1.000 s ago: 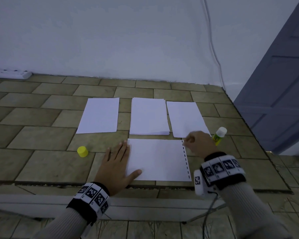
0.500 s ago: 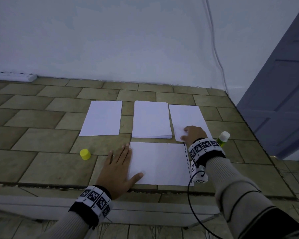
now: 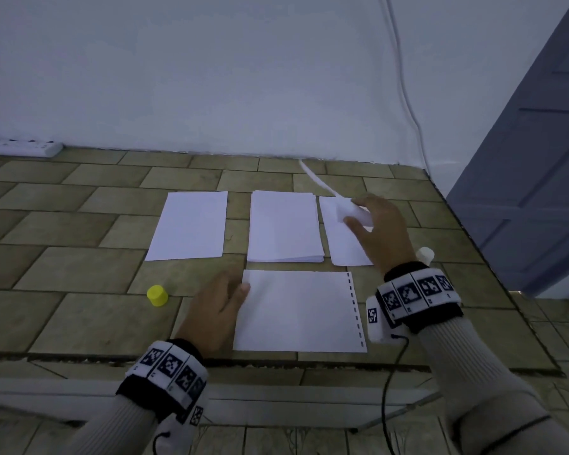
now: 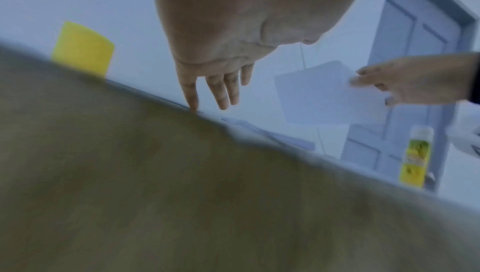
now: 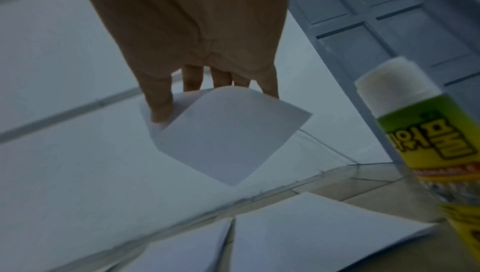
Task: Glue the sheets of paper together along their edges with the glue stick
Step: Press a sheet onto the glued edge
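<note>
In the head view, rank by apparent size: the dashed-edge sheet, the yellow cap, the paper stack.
1. Dashed-edge sheet, though it lies nearer the camera.
2. Paper stack.
3. Yellow cap, clearly smallest.

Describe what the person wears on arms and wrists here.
Both arms wear light ribbed sleeves. Each wrist has a black band covered with white tiles bearing black square markers, with a white camera unit below. A thin black cable hangs from the right unit.

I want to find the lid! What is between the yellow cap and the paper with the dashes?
The left hand lies there, flat on the tiled surface, thumb on that sheet's edge; the small yellow plastic cap sits just beyond. Head view.
</note>
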The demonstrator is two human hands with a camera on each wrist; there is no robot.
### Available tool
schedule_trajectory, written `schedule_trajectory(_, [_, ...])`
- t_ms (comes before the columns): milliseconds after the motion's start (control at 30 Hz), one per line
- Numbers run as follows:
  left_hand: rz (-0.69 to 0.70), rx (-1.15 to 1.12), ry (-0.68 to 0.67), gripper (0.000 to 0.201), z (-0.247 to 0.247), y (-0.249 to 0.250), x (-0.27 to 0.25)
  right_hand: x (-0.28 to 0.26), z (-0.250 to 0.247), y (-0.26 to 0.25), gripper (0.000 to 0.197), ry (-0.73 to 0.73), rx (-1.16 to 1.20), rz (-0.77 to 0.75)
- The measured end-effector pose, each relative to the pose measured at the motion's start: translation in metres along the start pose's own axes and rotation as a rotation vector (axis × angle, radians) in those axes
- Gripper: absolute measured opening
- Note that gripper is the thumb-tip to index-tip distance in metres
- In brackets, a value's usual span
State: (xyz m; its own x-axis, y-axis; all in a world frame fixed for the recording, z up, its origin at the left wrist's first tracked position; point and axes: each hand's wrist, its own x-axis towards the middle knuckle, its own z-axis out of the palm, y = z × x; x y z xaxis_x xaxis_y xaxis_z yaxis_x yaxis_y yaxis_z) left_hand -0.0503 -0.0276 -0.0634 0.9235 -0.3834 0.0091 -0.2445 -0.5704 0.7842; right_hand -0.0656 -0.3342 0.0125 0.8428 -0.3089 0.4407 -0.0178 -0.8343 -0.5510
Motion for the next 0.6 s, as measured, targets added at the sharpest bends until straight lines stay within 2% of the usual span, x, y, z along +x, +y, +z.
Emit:
schedule_trajectory(100, [-0.083, -0.363, 0.009, 0.057, -0.012, 0.018, 0.012, -0.025, -0.014, -0.02, 0.034, -0.168, 0.063, -0.031])
schedule_trajectory(167, [-0.211, -0.635, -0.005, 0.051, -0.022, 0.032, 0.023, -0.043, -0.017, -0.024, 0.035, -0.333, 0.114, -0.018])
schedule_trajectory(233, [-0.305, -0.773, -0.038, 0.047, -0.029, 0.04, 0.031, -0.057, -0.015, -0.022, 0.038, -0.461, 0.118, -0.012])
schedule_trajectory(300, [-0.338, -0.768, -0.102, 0.039, -0.03, 0.041, 0.033, -0.069, -0.011, -0.019, 0.04, -0.525, 0.128, -0.013])
schedule_trajectory(400, [-0.336, -0.65, -0.181, 0.029, -0.027, 0.033, 0.029, -0.083, -0.004, -0.009, 0.044, -0.537, 0.16, -0.027])
schedule_trajectory(500, [-0.277, -0.566, -0.207, 0.031, -0.023, 0.026, 0.025, -0.091, 0.0, 0.001, 0.049, -0.569, 0.196, 0.028])
schedule_trajectory(600, [-0.229, -0.54, -0.2, 0.032, -0.021, 0.024, 0.02, -0.091, 0.0, 0.006, 0.048, -0.566, 0.395, 0.152])
